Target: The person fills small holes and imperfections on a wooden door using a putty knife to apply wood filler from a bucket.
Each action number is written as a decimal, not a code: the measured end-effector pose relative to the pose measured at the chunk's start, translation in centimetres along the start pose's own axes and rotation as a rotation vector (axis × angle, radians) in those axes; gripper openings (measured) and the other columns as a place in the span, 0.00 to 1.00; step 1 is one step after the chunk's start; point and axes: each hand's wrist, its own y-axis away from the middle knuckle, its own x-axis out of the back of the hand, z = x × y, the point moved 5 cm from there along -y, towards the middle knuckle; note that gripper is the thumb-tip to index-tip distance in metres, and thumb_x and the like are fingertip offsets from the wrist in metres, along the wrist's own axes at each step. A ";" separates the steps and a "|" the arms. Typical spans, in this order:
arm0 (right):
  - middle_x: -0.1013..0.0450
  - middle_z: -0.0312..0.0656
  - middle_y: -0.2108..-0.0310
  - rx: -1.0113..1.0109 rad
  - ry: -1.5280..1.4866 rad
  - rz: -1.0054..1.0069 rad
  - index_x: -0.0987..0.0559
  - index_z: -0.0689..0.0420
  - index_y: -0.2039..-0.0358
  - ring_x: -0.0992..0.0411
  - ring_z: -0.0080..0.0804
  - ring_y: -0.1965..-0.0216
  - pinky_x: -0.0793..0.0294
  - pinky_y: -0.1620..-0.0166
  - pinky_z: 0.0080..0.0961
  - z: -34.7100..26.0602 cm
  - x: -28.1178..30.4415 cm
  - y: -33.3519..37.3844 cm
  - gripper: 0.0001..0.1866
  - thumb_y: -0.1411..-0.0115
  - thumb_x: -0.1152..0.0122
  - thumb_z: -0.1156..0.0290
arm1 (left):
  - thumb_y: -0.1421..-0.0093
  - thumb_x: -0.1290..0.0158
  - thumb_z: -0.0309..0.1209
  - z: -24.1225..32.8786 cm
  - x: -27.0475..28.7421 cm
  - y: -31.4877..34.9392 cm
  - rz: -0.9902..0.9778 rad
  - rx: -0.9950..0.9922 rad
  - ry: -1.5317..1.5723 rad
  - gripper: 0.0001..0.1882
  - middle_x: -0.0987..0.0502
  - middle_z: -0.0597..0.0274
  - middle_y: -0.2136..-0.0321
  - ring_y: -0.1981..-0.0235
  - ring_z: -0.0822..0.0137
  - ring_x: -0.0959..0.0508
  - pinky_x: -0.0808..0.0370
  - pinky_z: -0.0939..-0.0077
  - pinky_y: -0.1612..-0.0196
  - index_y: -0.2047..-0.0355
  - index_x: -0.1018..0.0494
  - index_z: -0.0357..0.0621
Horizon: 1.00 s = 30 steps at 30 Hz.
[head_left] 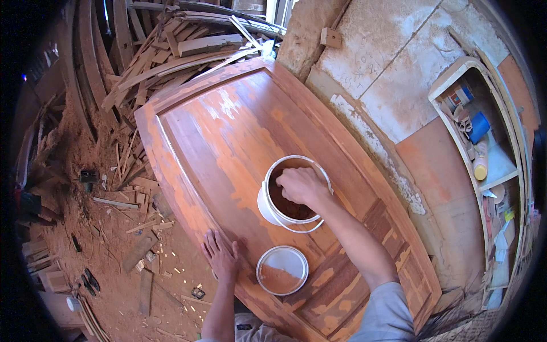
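A wooden panelled door (199, 154) lies flat before me, its surface patched with orange-brown filler and bare or pale areas. On it stands a white plastic bucket (266, 206) with a brown inside and a wire handle hanging toward me. My right hand (300, 185) reaches into the bucket's mouth with curled fingers; the fingertips, and anything in them, are hidden. My left hand (221, 256) rests with spread fingers on the door's left edge, holding nothing. Between my arms a round white lid (283, 271), partly coated in brown, lies on the door.
Scrap wood (165, 62) is heaped beyond the door's far left. Sawdust, offcuts and a pair of sandals (90, 281) litter the floor at left. To the right, a wooden shelf (515, 174) by the wall holds a blue container (479, 127) and a yellow-capped bottle (481, 165).
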 end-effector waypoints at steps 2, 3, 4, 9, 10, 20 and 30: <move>0.21 0.48 0.65 -0.022 -0.068 -0.050 0.17 0.54 0.70 0.22 0.43 0.61 0.24 0.57 0.40 0.6 0.0 0.8 0.09 0.50 0.44 0.73 | 0.38 0.55 0.47 -0.1 0.1 0.1 -0.003 -0.003 0.006 0.35 0.46 0.46 0.36 0.33 0.52 0.50 0.58 0.53 0.31 0.38 0.45 0.35; 0.21 0.46 0.64 -0.048 -0.092 -0.092 0.16 0.52 0.69 0.22 0.42 0.60 0.24 0.56 0.39 1.3 0.7 1.3 0.10 0.50 0.44 0.72 | 0.38 0.55 0.47 -0.1 0.2 0.1 -0.002 0.004 0.003 0.35 0.46 0.46 0.36 0.33 0.52 0.50 0.58 0.53 0.31 0.38 0.45 0.35; 0.21 0.45 0.63 -0.094 -0.072 -0.157 0.16 0.50 0.67 0.23 0.41 0.59 0.24 0.55 0.40 0.9 2.9 2.2 0.11 0.50 0.44 0.72 | 0.38 0.55 0.47 -0.2 0.3 0.0 -0.007 0.005 0.000 0.35 0.46 0.46 0.36 0.33 0.52 0.50 0.58 0.53 0.31 0.38 0.45 0.35; 0.22 0.49 0.64 0.066 -0.343 0.015 0.18 0.53 0.62 0.23 0.43 0.62 0.25 0.57 0.38 4.7 4.2 3.5 0.13 0.46 0.44 0.67 | 0.38 0.55 0.48 -0.1 0.2 0.1 -0.011 0.006 0.008 0.36 0.46 0.46 0.36 0.33 0.53 0.49 0.58 0.53 0.31 0.38 0.45 0.35; 0.22 0.49 0.64 0.062 -0.336 0.016 0.18 0.53 0.62 0.23 0.43 0.62 0.25 0.57 0.38 5.5 4.2 4.0 0.13 0.46 0.44 0.67 | 0.38 0.55 0.48 0.0 0.0 0.1 -0.003 -0.005 0.007 0.36 0.46 0.46 0.36 0.33 0.53 0.49 0.57 0.53 0.31 0.38 0.44 0.34; 0.28 0.38 0.73 -0.126 -0.792 -0.155 0.24 0.61 0.54 0.31 0.20 0.79 0.30 0.73 0.20 7.2 2.8 7.2 0.14 0.37 0.46 0.66 | 0.38 0.54 0.48 -0.3 0.4 0.1 0.028 -0.012 -0.002 0.35 0.45 0.45 0.36 0.34 0.52 0.47 0.55 0.53 0.32 0.39 0.43 0.33; 0.23 0.48 0.63 0.033 -0.247 0.179 0.19 0.54 0.62 0.26 0.48 0.60 0.26 0.55 0.40 2.2 -0.2 2.6 0.12 0.47 0.45 0.71 | 0.38 0.54 0.47 0.1 0.5 0.0 -0.014 0.001 0.015 0.35 0.46 0.46 0.36 0.33 0.51 0.49 0.56 0.53 0.32 0.38 0.44 0.34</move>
